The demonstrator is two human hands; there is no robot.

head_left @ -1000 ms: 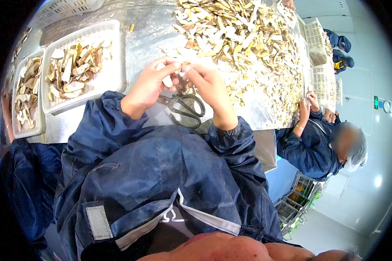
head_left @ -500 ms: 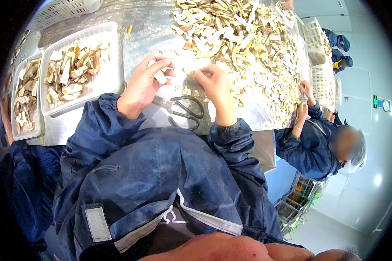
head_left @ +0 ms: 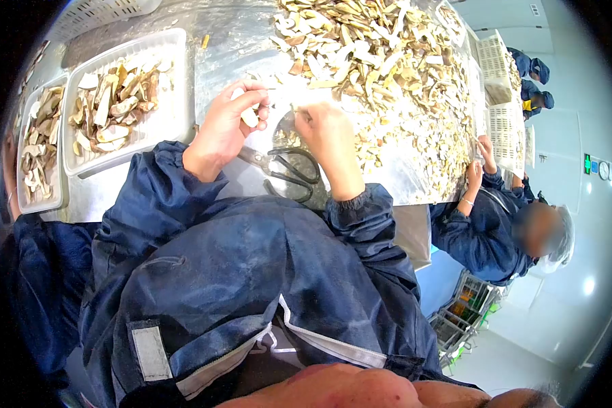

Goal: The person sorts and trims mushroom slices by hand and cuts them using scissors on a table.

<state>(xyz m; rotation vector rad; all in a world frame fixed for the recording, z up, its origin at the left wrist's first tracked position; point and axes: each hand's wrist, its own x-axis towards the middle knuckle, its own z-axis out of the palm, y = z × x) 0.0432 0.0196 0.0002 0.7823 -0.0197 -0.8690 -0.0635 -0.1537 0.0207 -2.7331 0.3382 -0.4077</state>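
My left hand is still pinching a pale slice, while my right hand, now parted from it, is curling, contents unclear.

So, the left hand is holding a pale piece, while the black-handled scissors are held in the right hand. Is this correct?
Not quite: the black-handled scissors are not in the right hand; the head view shows them lying on the table. The left hand is indeed holding a pale piece.
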